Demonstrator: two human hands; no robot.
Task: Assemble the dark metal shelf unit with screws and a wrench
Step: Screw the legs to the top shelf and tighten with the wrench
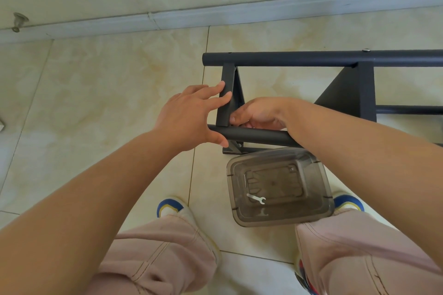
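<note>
Left hand (189, 115) spread on shelf frame (311, 58) | right hand (260, 114) – fingers curled (contents hidden)

Bright, even daylight fills the head view, soft and slightly greenish, with a pale sheen on the floor tiles (100, 93) toward nine o'clock and only faint, diffuse shadows under the dark shelf frame (311, 58) and the clear plastic box (311, 215). Wide-angle distortion bends the baseboard (215, 17) into a slanting curve from nine o'clock up to two o'clock, and the forearms swell large toward seven and four o'clock. Focus holds crisp at centre, right down to the small wrench (256, 198), while the far corners go soft and a little smeared.
</note>
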